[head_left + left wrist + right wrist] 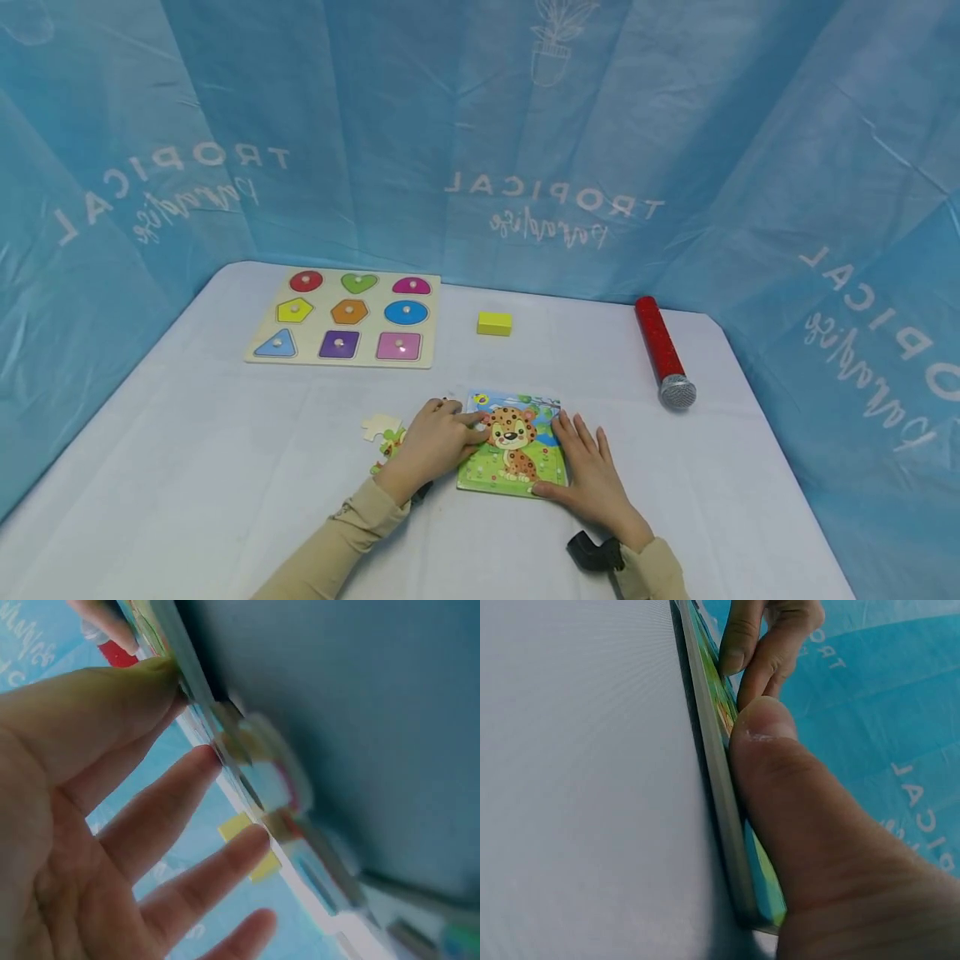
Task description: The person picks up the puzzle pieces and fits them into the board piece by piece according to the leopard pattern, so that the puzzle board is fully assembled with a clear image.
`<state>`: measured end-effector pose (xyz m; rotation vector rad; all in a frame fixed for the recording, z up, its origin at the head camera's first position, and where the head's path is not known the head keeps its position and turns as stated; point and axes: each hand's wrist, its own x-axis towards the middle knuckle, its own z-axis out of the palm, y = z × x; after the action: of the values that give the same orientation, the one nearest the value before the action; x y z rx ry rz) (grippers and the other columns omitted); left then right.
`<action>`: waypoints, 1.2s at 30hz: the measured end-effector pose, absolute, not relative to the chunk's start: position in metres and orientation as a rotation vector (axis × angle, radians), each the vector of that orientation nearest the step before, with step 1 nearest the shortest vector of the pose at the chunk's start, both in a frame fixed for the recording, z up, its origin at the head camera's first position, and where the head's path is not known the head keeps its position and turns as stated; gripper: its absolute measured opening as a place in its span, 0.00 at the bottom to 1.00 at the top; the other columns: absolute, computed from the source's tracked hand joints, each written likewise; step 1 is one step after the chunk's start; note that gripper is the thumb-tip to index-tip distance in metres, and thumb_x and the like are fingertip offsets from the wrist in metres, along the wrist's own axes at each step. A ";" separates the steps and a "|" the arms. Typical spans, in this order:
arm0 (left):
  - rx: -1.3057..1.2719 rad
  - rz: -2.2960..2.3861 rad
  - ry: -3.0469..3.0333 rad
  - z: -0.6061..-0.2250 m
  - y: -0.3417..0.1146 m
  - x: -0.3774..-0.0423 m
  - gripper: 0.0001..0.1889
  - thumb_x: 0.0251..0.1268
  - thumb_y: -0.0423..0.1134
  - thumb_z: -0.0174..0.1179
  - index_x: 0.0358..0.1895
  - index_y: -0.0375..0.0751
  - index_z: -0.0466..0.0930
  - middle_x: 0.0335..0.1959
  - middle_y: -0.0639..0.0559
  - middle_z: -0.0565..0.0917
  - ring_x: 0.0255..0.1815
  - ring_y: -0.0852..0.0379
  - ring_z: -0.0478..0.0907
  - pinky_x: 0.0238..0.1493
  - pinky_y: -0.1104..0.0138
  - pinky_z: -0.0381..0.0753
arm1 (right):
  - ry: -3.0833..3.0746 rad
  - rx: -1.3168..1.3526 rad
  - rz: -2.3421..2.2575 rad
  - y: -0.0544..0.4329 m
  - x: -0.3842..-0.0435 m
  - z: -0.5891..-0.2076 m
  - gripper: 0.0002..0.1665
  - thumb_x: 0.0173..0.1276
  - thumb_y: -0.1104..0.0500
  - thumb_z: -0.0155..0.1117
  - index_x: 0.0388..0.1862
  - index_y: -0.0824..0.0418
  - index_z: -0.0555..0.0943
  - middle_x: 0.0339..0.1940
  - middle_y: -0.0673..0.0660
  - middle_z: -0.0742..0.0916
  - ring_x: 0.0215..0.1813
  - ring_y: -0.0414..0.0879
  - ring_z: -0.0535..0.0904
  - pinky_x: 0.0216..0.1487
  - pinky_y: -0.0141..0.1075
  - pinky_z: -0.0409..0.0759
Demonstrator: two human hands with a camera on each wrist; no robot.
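Observation:
A leopard jigsaw puzzle (513, 479) lies flat near the middle of the white table, its picture facing up. My left hand (438, 442) reaches over its left side, thumb and forefinger touching the surface beside the leopard's head; the other fingers extend loosely in the left wrist view. My right hand (592, 475) rests along the puzzle's right edge with straight fingers, its thumb (772, 765) on the near right corner. Left of the left hand lie loose puzzle pieces, one plain wood side up (381, 426) and a green-patterned piece (392, 442), partly hidden by the hand.
A shape board with knobbed pieces (367, 333) lies at the back left. Behind the puzzle sits a yellow block (494, 324). A red microphone (663, 350) with a silver head lies at the right. Blue curtains (487, 125) enclose the table's back and sides.

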<state>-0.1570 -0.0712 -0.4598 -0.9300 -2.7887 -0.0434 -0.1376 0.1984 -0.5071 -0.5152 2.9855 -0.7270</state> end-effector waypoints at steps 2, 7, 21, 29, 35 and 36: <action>-0.902 -0.068 -2.817 -0.460 -0.074 -0.156 0.14 0.63 0.50 0.62 0.52 0.66 0.84 0.57 0.62 0.83 0.54 0.51 0.79 0.54 0.56 0.76 | 2.982 -0.526 -0.741 0.197 -0.137 -0.506 0.62 0.51 0.34 0.71 0.77 0.61 0.57 0.79 0.61 0.59 0.79 0.62 0.49 0.75 0.61 0.37; -0.886 -0.179 -2.889 -0.461 -0.084 -0.159 0.16 0.64 0.50 0.61 0.55 0.61 0.83 0.59 0.60 0.81 0.57 0.48 0.78 0.56 0.52 0.76 | 2.985 -0.544 -0.741 0.193 -0.137 -0.505 0.61 0.51 0.34 0.71 0.76 0.61 0.58 0.78 0.61 0.61 0.79 0.61 0.50 0.75 0.61 0.38; -0.390 -0.775 -2.978 -0.434 -0.197 -0.180 0.21 0.56 0.31 0.67 0.55 0.41 0.83 0.53 0.42 0.84 0.57 0.40 0.79 0.57 0.46 0.76 | 2.986 -0.527 -0.714 0.199 -0.140 -0.507 0.61 0.51 0.34 0.71 0.76 0.61 0.58 0.78 0.61 0.60 0.80 0.61 0.49 0.76 0.60 0.35; -0.458 -0.971 -3.159 -0.446 -0.208 -0.184 0.24 0.43 0.29 0.75 0.50 0.42 0.86 0.49 0.46 0.87 0.56 0.44 0.79 0.60 0.49 0.75 | 2.978 -0.499 -0.727 0.198 -0.137 -0.507 0.60 0.52 0.34 0.71 0.76 0.60 0.58 0.79 0.60 0.59 0.80 0.62 0.48 0.75 0.61 0.35; -0.484 -0.997 -3.144 -0.451 -0.205 -0.185 0.22 0.42 0.27 0.74 0.46 0.43 0.87 0.42 0.52 0.87 0.46 0.51 0.80 0.52 0.54 0.79 | 2.974 -0.509 -0.748 0.198 -0.136 -0.508 0.60 0.52 0.35 0.71 0.76 0.60 0.58 0.79 0.60 0.60 0.80 0.62 0.48 0.75 0.61 0.36; -0.482 -1.003 -3.143 -0.451 -0.205 -0.185 0.22 0.42 0.27 0.73 0.47 0.43 0.87 0.40 0.52 0.86 0.43 0.52 0.78 0.48 0.57 0.78 | 2.974 -0.512 -0.750 0.198 -0.136 -0.508 0.60 0.52 0.35 0.71 0.76 0.60 0.59 0.79 0.60 0.60 0.79 0.62 0.48 0.75 0.61 0.36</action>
<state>-0.1849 -0.2054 -0.4514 -0.4819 -3.1433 -1.0032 -0.1362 0.1980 -0.5081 -0.5117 2.9738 -0.7499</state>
